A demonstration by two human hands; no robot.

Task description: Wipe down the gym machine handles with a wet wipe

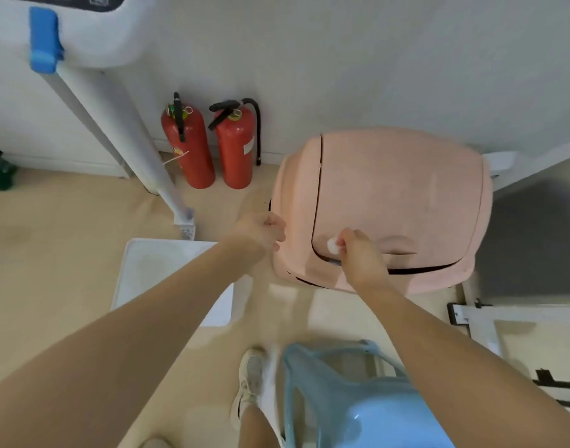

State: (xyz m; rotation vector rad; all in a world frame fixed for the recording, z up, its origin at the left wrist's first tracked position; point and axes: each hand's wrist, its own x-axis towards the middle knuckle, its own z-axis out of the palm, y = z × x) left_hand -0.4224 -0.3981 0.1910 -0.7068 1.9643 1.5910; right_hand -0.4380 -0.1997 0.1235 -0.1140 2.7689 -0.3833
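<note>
Wet wipe (332, 245), balled, is pinched in my right hand (361, 253) at the pink bin's (400, 189) flap; left hand (261, 234) looks curled, its contents unclear. I judge wiping finished, disposal left.

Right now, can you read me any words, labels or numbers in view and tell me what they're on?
None can be read.
Right fire extinguisher: white label, too blurred.
Left fire extinguisher: label and tag, too small.
Dark panel at top left: white marks, cut off and illegible.
Pink bin: no text.
</note>
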